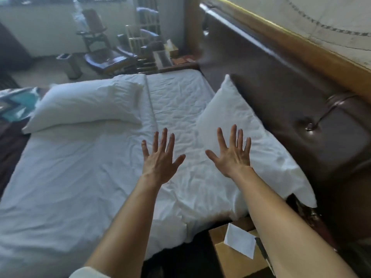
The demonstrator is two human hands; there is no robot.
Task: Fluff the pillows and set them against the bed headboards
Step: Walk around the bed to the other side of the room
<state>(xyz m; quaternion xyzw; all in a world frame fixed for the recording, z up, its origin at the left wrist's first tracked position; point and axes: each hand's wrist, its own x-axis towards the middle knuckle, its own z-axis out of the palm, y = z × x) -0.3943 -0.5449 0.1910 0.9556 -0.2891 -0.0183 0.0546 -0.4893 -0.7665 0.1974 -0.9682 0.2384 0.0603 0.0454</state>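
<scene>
One white pillow leans tilted against the dark brown padded headboard on the right. A second white pillow lies flat on the bed at the far left, away from the headboard. Both my hands hover over the white sheet with fingers spread wide and nothing in them. My right hand is just in front of the leaning pillow's lower edge. To the left of it, my left hand is above the sheet between the two pillows.
A wooden nightstand with a white card stands close at the lower right. A teal patterned blanket lies at the far left. Beyond the bed are dark chairs, a bin and another nightstand.
</scene>
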